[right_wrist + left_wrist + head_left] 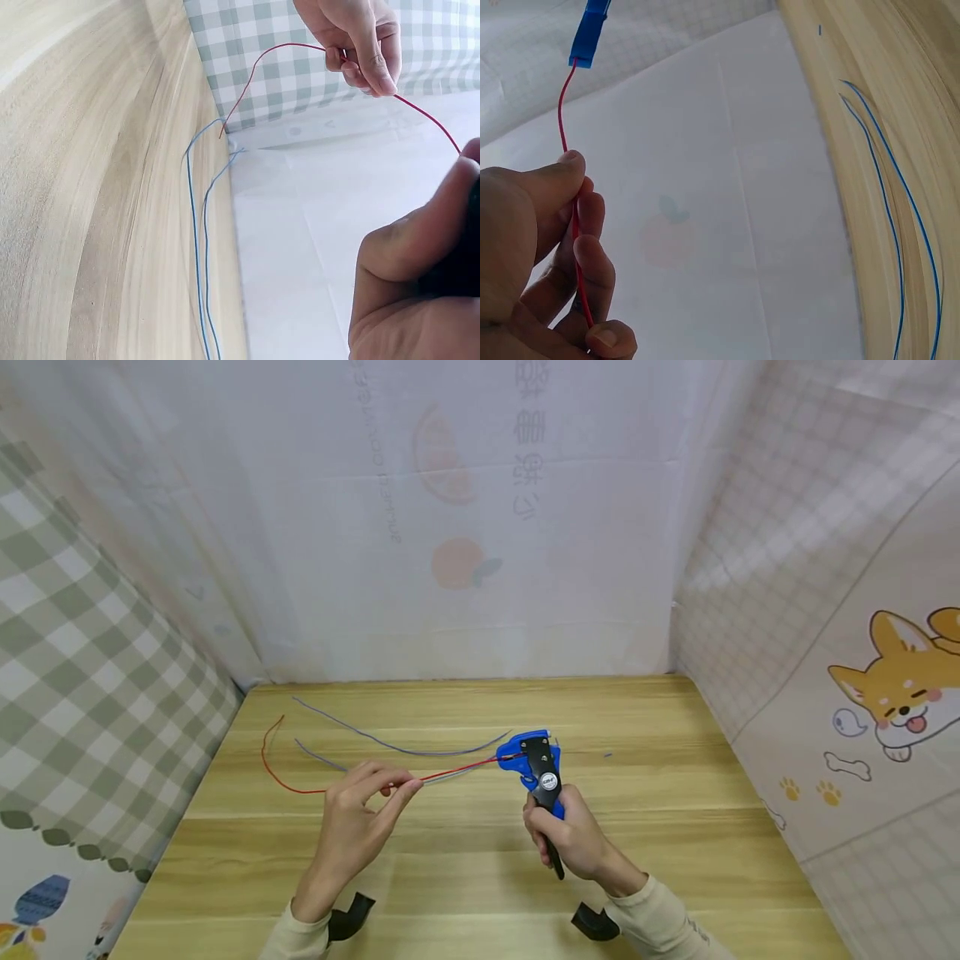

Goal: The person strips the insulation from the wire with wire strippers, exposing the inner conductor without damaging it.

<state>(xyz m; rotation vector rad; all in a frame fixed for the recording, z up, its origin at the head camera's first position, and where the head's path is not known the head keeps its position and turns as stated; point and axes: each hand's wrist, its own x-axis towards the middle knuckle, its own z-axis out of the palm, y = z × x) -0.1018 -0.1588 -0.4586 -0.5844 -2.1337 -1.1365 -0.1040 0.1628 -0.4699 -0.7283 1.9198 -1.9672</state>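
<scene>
Between thumb and fingers, my left hand pinches a red wire. One end of the wire runs into the blue jaws of a wire stripper; the other end curves loose to the left. My right hand grips the stripper by its black and blue handles, holding it upright above the table. In the left wrist view the red wire enters the blue tip of the stripper. How far the wire sits inside the jaws is hidden. The right wrist view shows only a dark part of the handle.
Two blue wires lie on the wooden table behind my hands. A short blue scrap rests right of the stripper. Hanging cloths border the table at the back, left and right.
</scene>
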